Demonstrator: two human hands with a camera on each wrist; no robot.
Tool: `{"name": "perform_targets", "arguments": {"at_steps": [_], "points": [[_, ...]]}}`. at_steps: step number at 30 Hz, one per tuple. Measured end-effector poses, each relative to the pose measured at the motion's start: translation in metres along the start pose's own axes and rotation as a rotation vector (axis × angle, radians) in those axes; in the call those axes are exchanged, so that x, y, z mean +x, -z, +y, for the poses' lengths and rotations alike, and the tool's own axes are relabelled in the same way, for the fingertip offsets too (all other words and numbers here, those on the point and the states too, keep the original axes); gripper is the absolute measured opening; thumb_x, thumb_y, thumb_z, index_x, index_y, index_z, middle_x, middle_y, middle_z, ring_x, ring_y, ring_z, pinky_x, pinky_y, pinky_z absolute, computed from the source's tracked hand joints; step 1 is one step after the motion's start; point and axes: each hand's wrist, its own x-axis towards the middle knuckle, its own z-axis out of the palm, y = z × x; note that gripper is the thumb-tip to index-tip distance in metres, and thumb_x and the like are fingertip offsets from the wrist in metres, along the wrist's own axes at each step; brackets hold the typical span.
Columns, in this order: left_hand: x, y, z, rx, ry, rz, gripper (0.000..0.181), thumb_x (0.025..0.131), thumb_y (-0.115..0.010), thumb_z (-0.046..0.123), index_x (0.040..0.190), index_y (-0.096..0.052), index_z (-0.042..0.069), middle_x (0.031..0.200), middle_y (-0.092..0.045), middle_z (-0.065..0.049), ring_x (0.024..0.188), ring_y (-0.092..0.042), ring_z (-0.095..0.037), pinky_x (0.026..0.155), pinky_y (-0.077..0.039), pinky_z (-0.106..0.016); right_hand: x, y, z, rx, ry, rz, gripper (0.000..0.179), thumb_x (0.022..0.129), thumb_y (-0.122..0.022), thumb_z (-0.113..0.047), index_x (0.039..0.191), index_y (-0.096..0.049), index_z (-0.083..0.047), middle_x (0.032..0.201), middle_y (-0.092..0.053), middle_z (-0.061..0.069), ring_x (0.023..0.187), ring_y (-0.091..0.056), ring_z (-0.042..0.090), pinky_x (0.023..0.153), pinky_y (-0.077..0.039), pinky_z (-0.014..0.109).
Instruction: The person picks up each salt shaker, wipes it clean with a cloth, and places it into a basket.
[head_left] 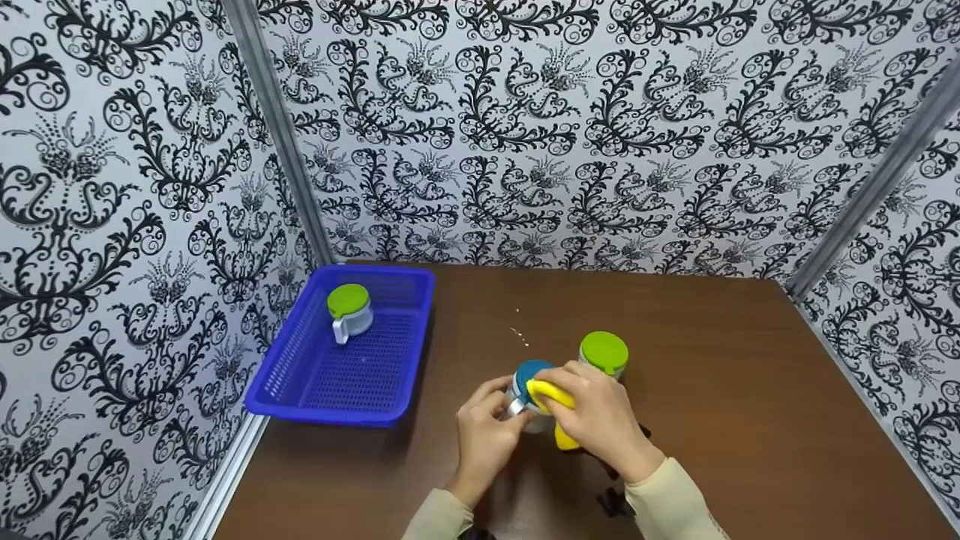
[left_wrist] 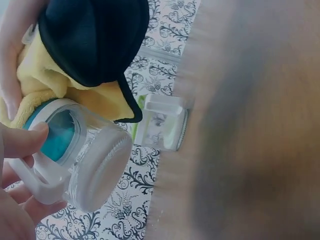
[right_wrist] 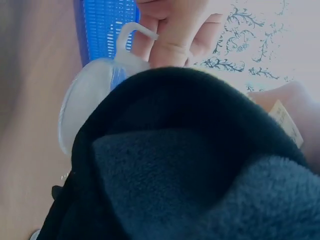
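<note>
A clear jar with a teal-blue lid (head_left: 531,369) and a white handle is held tilted over the table. My left hand (head_left: 486,431) grips it at the handle, thumb near the lid in the left wrist view, where the jar's clear body (left_wrist: 102,160) shows. My right hand (head_left: 596,409) holds a yellow and black cloth (head_left: 553,394) against the lid. The cloth's dark side (right_wrist: 165,175) fills much of the right wrist view and hides the right fingers there. Just beyond the right hand stands a similar jar with a green lid (head_left: 604,351).
On the left, a blue plastic basket (head_left: 330,414) holds another green-lidded jar (head_left: 351,309) with a white handle. Small white specks (head_left: 519,334) lie on the brown table (head_left: 720,360) beyond the hands. Patterned walls (head_left: 525,150) enclose the table's back and sides.
</note>
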Motion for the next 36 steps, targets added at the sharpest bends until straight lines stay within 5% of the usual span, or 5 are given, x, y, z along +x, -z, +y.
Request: {"name": "perform_targets", "arguments": {"at_steps": [9,14,24,31,36], "points": [[0.009,0.01,0.006,0.0,0.006,0.02,0.032,0.068,-0.095,0.018,0.069,-0.063,0.012,0.108,-0.072,-0.004,0.085,-0.07,-0.018,0.064,-0.057,-0.024,-0.004,0.006,0.018,-0.096,-0.146,0.02,0.028,0.082,-0.085,-0.032,0.108,-0.077,-0.025,0.096,-0.07,-0.004,0.079,-0.062,0.013,0.067,-0.056,0.034],[0.02,0.018,0.01,-0.071,0.109,0.036,0.029,0.067,-0.094,0.016,0.067,-0.066,0.014,0.107,-0.073,-0.002,0.087,-0.07,-0.018,0.064,-0.057,-0.028,-0.01,0.01,0.03,-0.139,-0.19,0.03,0.024,0.082,-0.084,-0.03,0.104,-0.078,-0.025,0.09,-0.068,-0.004,0.072,-0.06,0.015,0.061,-0.055,0.037],[0.07,0.056,0.015,-0.073,0.144,0.081,0.029,0.064,-0.096,0.015,0.063,-0.067,0.013,0.104,-0.074,-0.002,0.092,-0.071,-0.02,0.07,-0.058,-0.031,-0.026,0.016,0.042,-0.138,-0.216,0.031,0.029,0.081,-0.085,-0.029,0.108,-0.079,-0.024,0.094,-0.07,-0.002,0.075,-0.064,0.018,0.061,-0.055,0.039],[0.103,0.091,0.012,-0.018,0.315,0.137,0.026,0.065,-0.095,0.018,0.067,-0.07,0.012,0.105,-0.076,0.0,0.092,-0.071,-0.016,0.077,-0.056,-0.031,-0.043,0.026,0.056,-0.173,-0.234,-0.016,0.026,0.081,-0.085,-0.031,0.105,-0.078,-0.026,0.085,-0.065,-0.008,0.068,-0.058,0.012,0.056,-0.051,0.036],[0.129,0.112,0.003,0.037,0.335,0.206,0.024,0.067,-0.094,0.013,0.071,-0.071,0.007,0.105,-0.076,-0.003,0.081,-0.069,-0.016,0.07,-0.054,-0.028,-0.053,0.03,0.067,-0.187,-0.266,-0.05,0.024,0.081,-0.085,-0.03,0.104,-0.078,-0.025,0.08,-0.06,-0.009,0.063,-0.051,0.011,0.055,-0.047,0.034]]}}
